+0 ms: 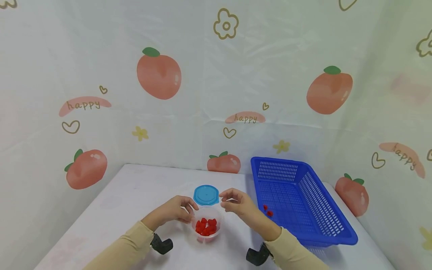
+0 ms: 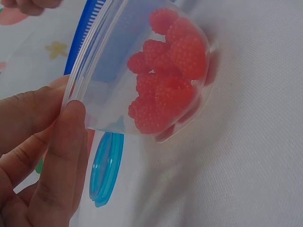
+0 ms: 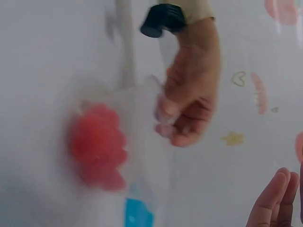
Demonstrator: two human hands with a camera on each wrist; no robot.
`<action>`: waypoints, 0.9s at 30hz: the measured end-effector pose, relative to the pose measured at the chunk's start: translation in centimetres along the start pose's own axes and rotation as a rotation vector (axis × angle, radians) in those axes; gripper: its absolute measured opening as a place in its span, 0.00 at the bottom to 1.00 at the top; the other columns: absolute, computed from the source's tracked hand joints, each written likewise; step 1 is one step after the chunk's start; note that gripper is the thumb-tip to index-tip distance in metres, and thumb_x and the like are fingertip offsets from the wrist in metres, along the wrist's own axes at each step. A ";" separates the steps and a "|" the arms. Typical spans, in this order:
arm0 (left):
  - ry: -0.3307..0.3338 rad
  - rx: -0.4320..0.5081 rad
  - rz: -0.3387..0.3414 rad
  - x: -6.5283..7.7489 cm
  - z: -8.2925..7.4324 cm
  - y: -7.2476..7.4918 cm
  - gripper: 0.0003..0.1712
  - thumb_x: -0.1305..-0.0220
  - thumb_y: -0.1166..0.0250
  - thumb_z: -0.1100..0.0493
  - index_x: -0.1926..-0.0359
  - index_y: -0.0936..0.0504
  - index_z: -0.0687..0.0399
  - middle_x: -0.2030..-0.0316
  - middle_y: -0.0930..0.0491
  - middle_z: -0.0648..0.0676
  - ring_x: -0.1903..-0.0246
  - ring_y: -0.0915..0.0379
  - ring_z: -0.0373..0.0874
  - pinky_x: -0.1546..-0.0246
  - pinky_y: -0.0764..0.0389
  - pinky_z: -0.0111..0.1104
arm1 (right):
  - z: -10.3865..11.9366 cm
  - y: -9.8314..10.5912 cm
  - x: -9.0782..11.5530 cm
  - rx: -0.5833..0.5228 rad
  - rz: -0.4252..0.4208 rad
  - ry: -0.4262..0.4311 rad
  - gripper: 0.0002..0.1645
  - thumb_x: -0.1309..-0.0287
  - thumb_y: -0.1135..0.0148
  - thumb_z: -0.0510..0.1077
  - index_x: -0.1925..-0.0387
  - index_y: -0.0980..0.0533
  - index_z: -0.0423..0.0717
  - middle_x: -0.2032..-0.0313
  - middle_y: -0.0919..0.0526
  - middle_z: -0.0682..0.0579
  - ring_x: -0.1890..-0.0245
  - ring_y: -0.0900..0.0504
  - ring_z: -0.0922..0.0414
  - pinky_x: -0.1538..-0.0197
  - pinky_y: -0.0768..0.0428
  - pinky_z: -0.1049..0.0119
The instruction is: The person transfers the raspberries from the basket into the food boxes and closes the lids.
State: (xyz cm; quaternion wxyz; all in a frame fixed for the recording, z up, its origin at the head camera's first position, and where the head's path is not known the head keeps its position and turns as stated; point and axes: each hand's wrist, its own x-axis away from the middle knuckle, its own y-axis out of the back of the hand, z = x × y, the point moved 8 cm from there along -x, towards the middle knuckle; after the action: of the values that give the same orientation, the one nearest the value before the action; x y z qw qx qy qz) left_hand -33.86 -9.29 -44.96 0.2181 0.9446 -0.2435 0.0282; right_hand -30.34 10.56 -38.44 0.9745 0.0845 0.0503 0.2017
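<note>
A clear round plastic container [image 1: 212, 212] stands on the table with several red raspberries [image 1: 206, 227] in its bottom. My left hand [image 1: 176, 209] is at its left side; in the left wrist view the thumb and a finger pinch the container's rim. A blue lid [image 1: 206, 195] lies flat just behind the container. To the right of the lid, my right hand [image 1: 239, 204] hovers with loosely bent fingers and nothing between them. In the right wrist view the right hand's fingers [image 3: 270, 201] show at the lower right corner, apart from the container.
On the right side of the table stands a large blue plastic basket [image 1: 320, 195]. Two red raspberries [image 1: 270, 213] lie near its left wall. A white cloth with printed fruit [image 1: 158, 77] hangs behind the white table [image 1: 135, 191].
</note>
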 end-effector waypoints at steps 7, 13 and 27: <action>0.001 0.003 0.004 0.0 0.0 0.0 0.15 0.46 0.31 0.68 0.55 0.20 0.61 0.69 0.22 0.54 0.71 0.21 0.43 0.64 0.14 0.38 | 4.1 4.4 -0.3 -0.005 -0.088 0.083 0.15 0.38 0.39 0.39 0.50 0.27 0.39 0.58 0.26 0.52 0.59 0.23 0.58 0.52 0.20 0.70; 0.012 0.003 0.001 0.1 -0.2 0.0 0.15 0.47 0.31 0.68 0.56 0.20 0.61 0.69 0.22 0.54 0.71 0.21 0.43 0.64 0.14 0.37 | 6.1 8.8 -0.8 -0.080 -0.144 0.155 0.12 0.36 0.43 0.36 0.55 0.25 0.54 0.60 0.25 0.57 0.60 0.24 0.62 0.53 0.20 0.72; 0.010 -0.013 0.000 0.3 -0.4 0.0 0.15 0.46 0.31 0.67 0.55 0.20 0.60 0.68 0.23 0.54 0.71 0.22 0.43 0.64 0.14 0.37 | 2.9 16.8 -1.1 -0.008 -0.292 0.074 0.14 0.32 0.44 0.47 0.48 0.29 0.52 0.56 0.28 0.59 0.53 0.25 0.64 0.49 0.23 0.76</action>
State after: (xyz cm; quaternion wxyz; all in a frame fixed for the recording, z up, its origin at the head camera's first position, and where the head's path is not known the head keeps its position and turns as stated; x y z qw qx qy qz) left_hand -33.58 -9.28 -44.58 0.2252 0.9431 -0.2426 0.0313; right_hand -37.47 24.90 -32.41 0.9913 0.0651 0.0971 0.0608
